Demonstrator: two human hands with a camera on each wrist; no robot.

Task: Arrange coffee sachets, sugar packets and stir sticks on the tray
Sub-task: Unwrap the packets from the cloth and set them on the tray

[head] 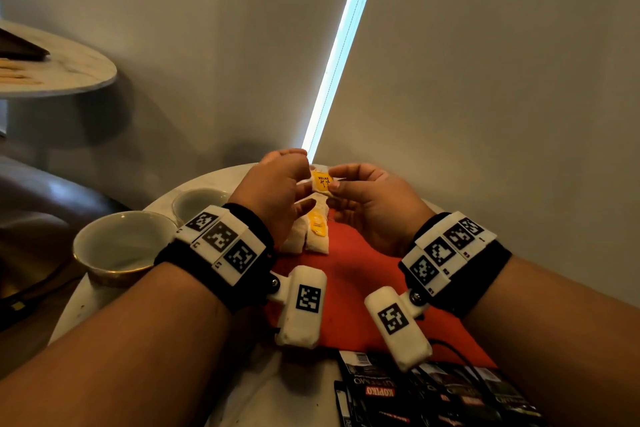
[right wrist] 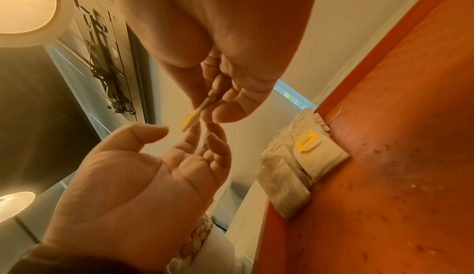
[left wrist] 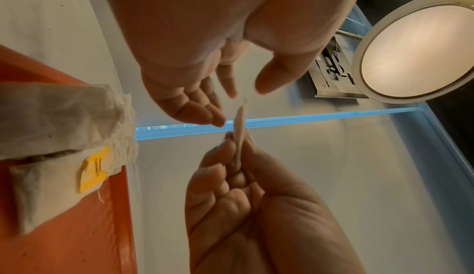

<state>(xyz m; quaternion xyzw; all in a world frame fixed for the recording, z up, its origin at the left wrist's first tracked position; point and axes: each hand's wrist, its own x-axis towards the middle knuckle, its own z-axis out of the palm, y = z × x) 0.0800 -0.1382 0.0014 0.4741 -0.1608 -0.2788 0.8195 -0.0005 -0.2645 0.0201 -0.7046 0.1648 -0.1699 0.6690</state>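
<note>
The small white sachet (head: 322,181) with the yellow "RELAX" label is up in the air between both hands, above the far edge of the orange tray (head: 349,274). It looks feather-light, thin and limp, more soft paper pouch than stiff packet, so it will likely flop or fold if held by one corner; a gentle pinch at the opposite edges seems the safest hold. The right hand (head: 370,204) has it pinched between thumb and fingertips. The left hand (head: 277,191) touches the other edge with loosely extended fingers, palm half open, not really clamping. Below them, more white pouches (head: 317,234) lie side by side on the tray. Black coffee sachets (head: 433,392) sit on the tabletop (head: 304,392) nearer me, two cups (head: 121,246) to the left.
</note>
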